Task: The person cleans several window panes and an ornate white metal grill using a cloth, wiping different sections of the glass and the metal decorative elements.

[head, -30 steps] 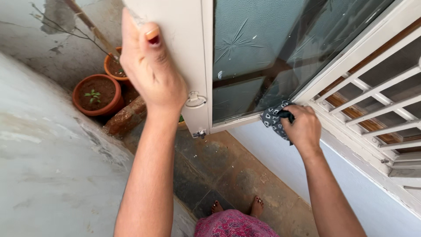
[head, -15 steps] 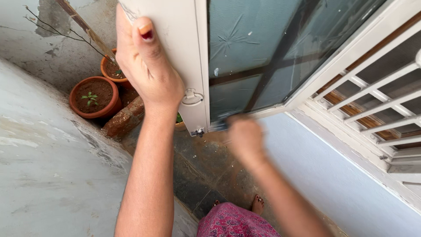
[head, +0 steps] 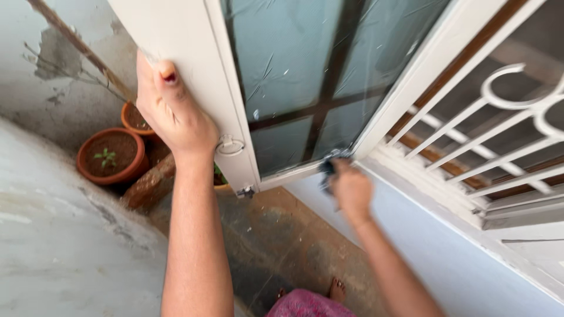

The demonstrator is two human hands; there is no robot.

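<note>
**Desk:** Since half a second ago, what has shifted?

**Photographer:** Back along the bottom rail goes the right hand (head: 351,189), from the sash's outer corner to the corner nearest the white window grille (head: 493,141). The view has tilted too.

**Desk:** What is each hand doing?

**Photographer:** Right hand is closed around a dark patterned cloth (head: 326,167), pressed where the frosted glass pane (head: 294,64) meets the cream window frame (head: 194,76). Left hand (head: 170,114) wraps the frame's outer edge, thumb on its face.

**Desk:** How much is wiped?

**Photographer:** Hard to judge. Specks still show on the pane, so most glass looks untouched; only the lower edge is being worked.

**Desk:** Surroundings?

**Photographer:** Terracotta pots (head: 111,155) by the peeling wall, below.
</note>
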